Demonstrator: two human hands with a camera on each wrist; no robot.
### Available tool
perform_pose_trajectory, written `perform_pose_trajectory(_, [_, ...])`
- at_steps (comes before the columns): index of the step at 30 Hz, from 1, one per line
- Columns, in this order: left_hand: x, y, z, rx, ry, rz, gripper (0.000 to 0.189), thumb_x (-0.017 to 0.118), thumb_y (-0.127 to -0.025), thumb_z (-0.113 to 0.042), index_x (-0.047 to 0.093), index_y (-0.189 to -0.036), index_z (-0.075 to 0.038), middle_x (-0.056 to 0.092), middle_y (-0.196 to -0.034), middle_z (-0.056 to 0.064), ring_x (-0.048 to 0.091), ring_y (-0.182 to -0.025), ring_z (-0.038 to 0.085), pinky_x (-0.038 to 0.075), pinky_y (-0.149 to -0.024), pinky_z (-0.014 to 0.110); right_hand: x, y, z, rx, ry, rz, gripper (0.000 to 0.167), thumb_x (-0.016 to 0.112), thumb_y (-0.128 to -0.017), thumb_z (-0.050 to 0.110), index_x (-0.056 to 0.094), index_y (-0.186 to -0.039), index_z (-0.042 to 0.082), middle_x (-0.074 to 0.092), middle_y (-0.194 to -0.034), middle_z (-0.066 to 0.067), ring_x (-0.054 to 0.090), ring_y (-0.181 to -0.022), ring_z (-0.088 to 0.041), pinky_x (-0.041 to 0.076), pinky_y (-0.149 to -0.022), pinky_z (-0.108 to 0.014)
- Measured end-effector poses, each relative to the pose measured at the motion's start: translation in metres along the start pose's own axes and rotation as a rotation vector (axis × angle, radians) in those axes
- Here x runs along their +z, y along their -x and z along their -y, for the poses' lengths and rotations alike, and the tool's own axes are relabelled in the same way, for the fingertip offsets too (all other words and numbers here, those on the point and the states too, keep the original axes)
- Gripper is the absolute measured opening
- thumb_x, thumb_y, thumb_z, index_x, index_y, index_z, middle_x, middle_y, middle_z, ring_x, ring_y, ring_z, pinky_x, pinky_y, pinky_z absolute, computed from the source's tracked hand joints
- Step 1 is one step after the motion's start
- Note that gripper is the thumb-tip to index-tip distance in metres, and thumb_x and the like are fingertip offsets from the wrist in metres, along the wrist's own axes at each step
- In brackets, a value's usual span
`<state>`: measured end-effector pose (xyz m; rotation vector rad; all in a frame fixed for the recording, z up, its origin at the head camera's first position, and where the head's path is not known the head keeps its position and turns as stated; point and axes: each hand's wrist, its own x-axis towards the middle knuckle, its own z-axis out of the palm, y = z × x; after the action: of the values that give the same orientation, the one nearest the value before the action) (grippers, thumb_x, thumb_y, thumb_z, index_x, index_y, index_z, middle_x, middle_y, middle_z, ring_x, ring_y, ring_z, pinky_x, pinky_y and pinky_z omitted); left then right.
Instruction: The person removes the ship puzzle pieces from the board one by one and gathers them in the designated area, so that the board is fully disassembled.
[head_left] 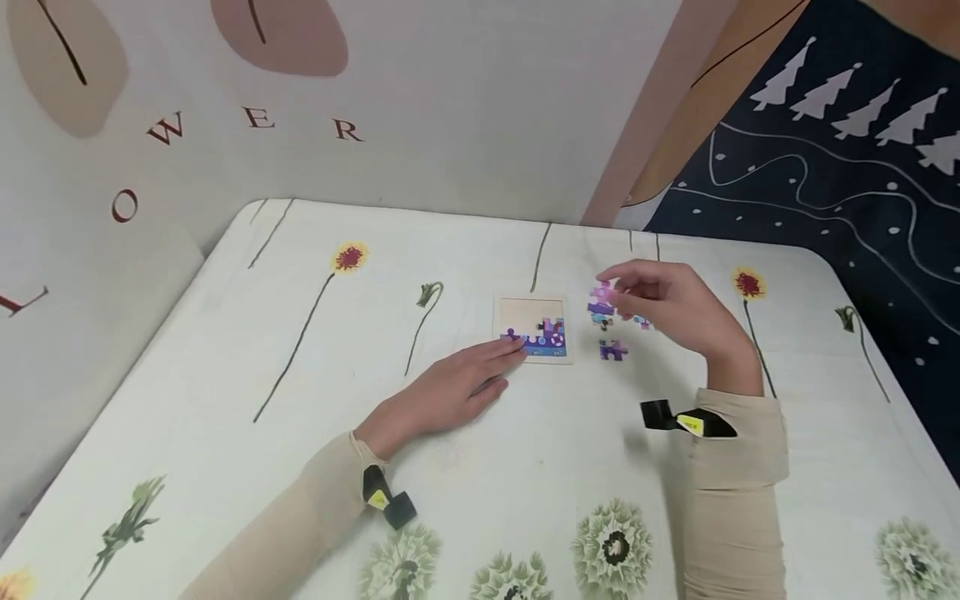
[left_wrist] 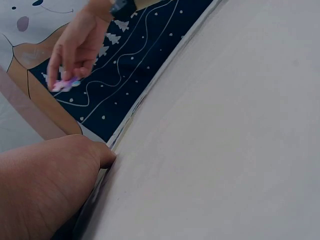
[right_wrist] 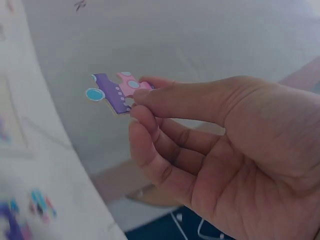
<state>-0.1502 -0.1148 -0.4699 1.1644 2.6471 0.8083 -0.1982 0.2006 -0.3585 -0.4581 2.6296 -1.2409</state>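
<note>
A small square wooden puzzle tray [head_left: 522,313] lies on the table, with joined purple and blue pieces [head_left: 553,342] along its bottom and right side. My left hand [head_left: 450,388] rests flat with straight fingers, their tips over the tray's lower left edge. To the right of the tray and above the table, my right hand [head_left: 675,310] pinches a purple and pink jigsaw piece [right_wrist: 111,94] between thumb and fingers. Below that hand lies a loose purple jigsaw piece [head_left: 612,350]. More loose pieces [head_left: 642,322] are partly hidden by the right hand.
A white cloth with printed flowers [head_left: 349,257] covers the table [head_left: 465,517]. Behind it hangs a pale fabric with printed letters [head_left: 258,117], and at the right a dark blue cloth with white trees [head_left: 825,92]. Each sleeve carries a black wrist device [head_left: 705,422].
</note>
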Motion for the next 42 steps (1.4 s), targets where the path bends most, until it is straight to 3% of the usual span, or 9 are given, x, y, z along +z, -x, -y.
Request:
perform_pose_trajectory(7, [0.001, -0.001, 0.001, 0.008, -0.005, 0.006, 0.051, 0.046, -0.111, -0.024, 0.041, -0.159, -0.007, 0.035, -0.166, 0.005, 0.026, -0.156, 0.023, 0.025, -0.127, 0.041, -0.021, 0.022, -0.049, 0.08, 0.037, 0.05, 0.031, 0.068, -0.1, 0.006, 0.068, -0.13, 0.001, 0.067, -0.104, -0.014, 0.066, -0.084, -0.022, 0.056, -0.077, -0.023])
perform_pose_trajectory(13, [0.001, 0.001, 0.001, -0.011, -0.007, 0.011, 0.051, 0.046, -0.111, -0.025, 0.04, -0.159, -0.009, 0.033, -0.167, 0.003, 0.025, -0.156, 0.021, 0.024, -0.127, 0.039, -0.029, 0.034, -0.078, 0.144, 0.019, 0.075, 0.031, 0.067, -0.1, 0.005, 0.068, -0.131, -0.001, 0.066, -0.1, -0.012, 0.065, -0.08, -0.023, 0.055, -0.074, -0.026])
perform_pose_trajectory(18, [0.0, 0.002, 0.001, -0.026, 0.008, 0.016, 0.051, 0.046, -0.111, -0.026, 0.04, -0.159, -0.01, 0.032, -0.168, 0.004, 0.025, -0.156, 0.02, 0.025, -0.126, 0.04, -0.026, 0.032, -0.095, 0.147, -0.024, 0.124, 0.031, 0.065, -0.1, 0.002, 0.067, -0.13, -0.005, 0.067, -0.093, -0.013, 0.06, -0.074, -0.024, 0.054, -0.068, -0.029])
perform_pose_trajectory(27, [-0.001, -0.002, 0.002, -0.016, 0.016, 0.004, 0.051, 0.048, -0.11, -0.025, 0.041, -0.159, -0.01, 0.033, -0.167, 0.005, 0.026, -0.156, 0.021, 0.026, -0.126, 0.041, -0.021, 0.025, -0.108, 0.195, 0.012, 0.129, 0.029, 0.064, -0.102, 0.006, 0.07, -0.129, -0.002, 0.066, -0.092, -0.011, 0.057, -0.074, -0.02, 0.052, -0.066, -0.027])
perform_pose_trajectory(42, [0.001, -0.003, 0.003, -0.014, 0.011, 0.007, 0.051, 0.048, -0.111, -0.024, 0.041, -0.159, -0.009, 0.032, -0.168, 0.006, 0.026, -0.156, 0.02, 0.027, -0.126, 0.041, -0.013, 0.02, -0.106, 0.232, 0.084, 0.123, 0.028, 0.065, -0.102, 0.007, 0.069, -0.128, -0.005, 0.061, -0.095, -0.01, 0.051, -0.081, -0.021, 0.048, -0.065, -0.023])
